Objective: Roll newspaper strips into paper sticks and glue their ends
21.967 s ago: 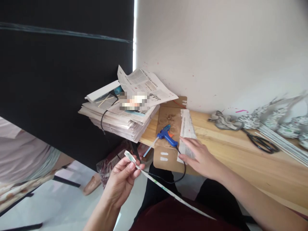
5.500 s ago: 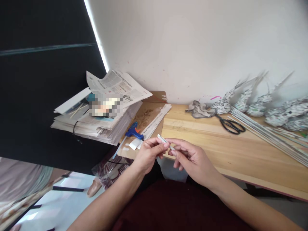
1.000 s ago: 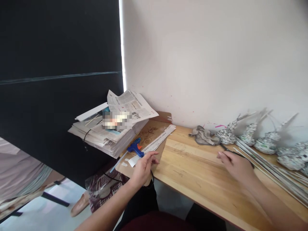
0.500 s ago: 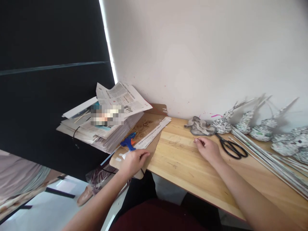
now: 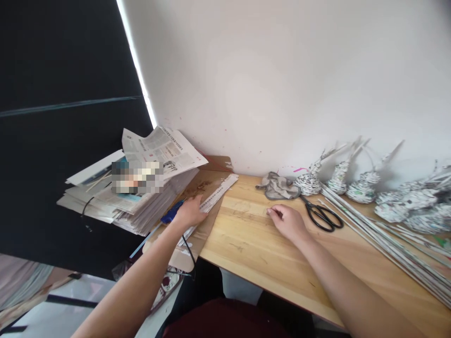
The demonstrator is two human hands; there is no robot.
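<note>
My left hand (image 5: 191, 213) reaches over a long folded strip of newspaper (image 5: 220, 191), its fingers outstretched and touching the strip. Beside it lies a blue glue gun (image 5: 171, 212), partly covered by that hand. On the wooden table, my right hand (image 5: 287, 221) rests with its fingers curled in and thumb against them; I see nothing held there. To its right are black-handled scissors (image 5: 322, 217), and behind it is a crumpled grey cloth (image 5: 278, 187).
Stacked newspapers (image 5: 151, 202) rise on the left by a black panel (image 5: 70, 155). Several woven paper pieces (image 5: 361, 190) line the white wall at right. Thin rolled paper sticks (image 5: 380, 246) lie before them. A stained brown board (image 5: 204, 238) lies under the strip.
My left hand has moved forward from the board's near edge onto the newspaper strip, its fingers opening out. The view has turned slightly right; my right hand stays curled on the table.
</note>
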